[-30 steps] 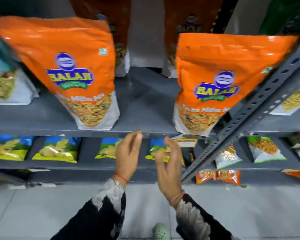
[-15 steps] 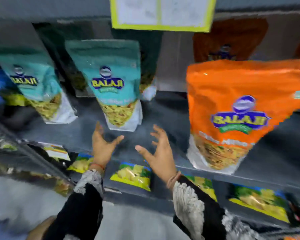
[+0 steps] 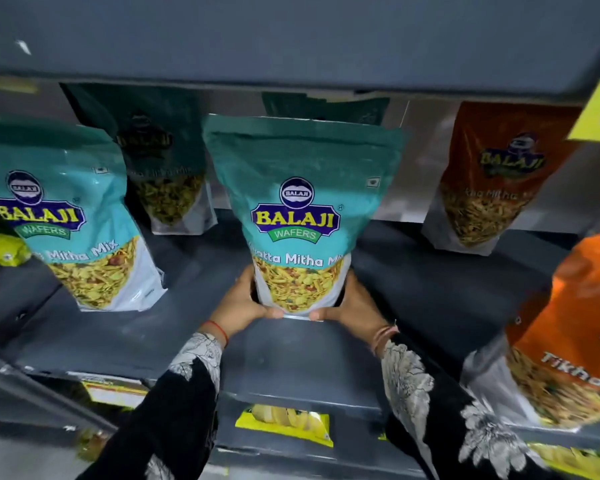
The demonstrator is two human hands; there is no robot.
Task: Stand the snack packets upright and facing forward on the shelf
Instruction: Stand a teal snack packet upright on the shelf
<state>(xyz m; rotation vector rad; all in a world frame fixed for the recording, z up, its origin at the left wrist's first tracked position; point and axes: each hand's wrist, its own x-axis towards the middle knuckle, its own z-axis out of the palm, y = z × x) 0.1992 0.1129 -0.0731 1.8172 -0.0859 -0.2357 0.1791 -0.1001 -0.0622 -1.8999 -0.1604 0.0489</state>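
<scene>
— Teal foil, front and centre: what holds the packet (image 3: 300,216) up?

— Two hands, seen from the head camera. The left hand (image 3: 243,303) cups the lower left corner and the right hand (image 3: 352,301) the lower right, fingers (image 3: 274,312) closed on the packet's base, thumbs meeting along the bottom seam. Gripped low, it seems, so the printed face stays uncovered.

— Where does it stand?

— On the grey shelf (image 3: 302,355), mid-depth, its base touching or just off the surface; the thumbs hide the line. It is upright with the logo facing out, top leaning slightly forward toward the camera.

— And its neighbours?

— A second teal packet (image 3: 66,220) stands to the left, upright but tilted, face outward. Behind the gap between them a dim rear packet (image 3: 168,168) sits against the back wall. An orange packet (image 3: 492,178) stands at the rear right, and another orange one (image 3: 575,334) is near the front edge at far right. Yellow bags (image 3: 284,424) show on the shelf below.

— How far along is the job?

— By appearance, this packet is at the squaring stage: it likely needs only a nudge to line up with the row before being let go. A top-heavy pouch could tip forward once released.
</scene>
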